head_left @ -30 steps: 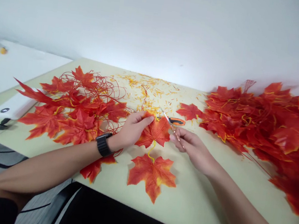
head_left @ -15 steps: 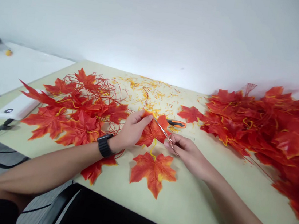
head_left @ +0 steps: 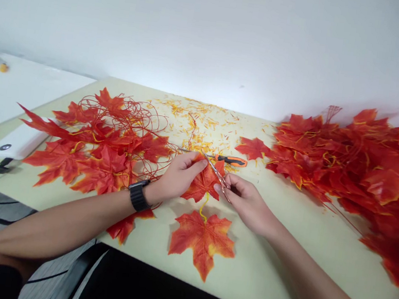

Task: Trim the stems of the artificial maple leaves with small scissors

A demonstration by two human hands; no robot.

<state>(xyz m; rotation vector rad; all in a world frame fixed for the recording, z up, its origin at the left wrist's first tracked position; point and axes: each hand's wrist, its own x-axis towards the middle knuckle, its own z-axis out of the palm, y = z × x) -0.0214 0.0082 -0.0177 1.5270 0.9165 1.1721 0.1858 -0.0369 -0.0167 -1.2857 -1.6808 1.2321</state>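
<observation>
A person's two bare forearms reach over a pale green table (head_left: 271, 272) scattered with red-orange fabric maple leaves. The left hand (head_left: 177, 176), with a black watch (head_left: 138, 194) on its wrist, has its grip closed on the top edge of a red maple leaf (head_left: 204, 182) held at the middle of the table. The right hand (head_left: 246, 202) pinches a thin reddish wire (head_left: 215, 170) between thumb and fingers, its grip closed on it; the wire slants up and left across the leaf. Just below the held leaf lies another leaf (head_left: 204, 236) flat on the table, a yellow stem curling between them. Behind the hands rests an orange-handled cutter (head_left: 231, 160) among small yellow trimmings (head_left: 199, 120). A pile of wired leaves (head_left: 94, 140) lies to the left, and a larger heap of leaves (head_left: 359, 165) to the right
</observation>
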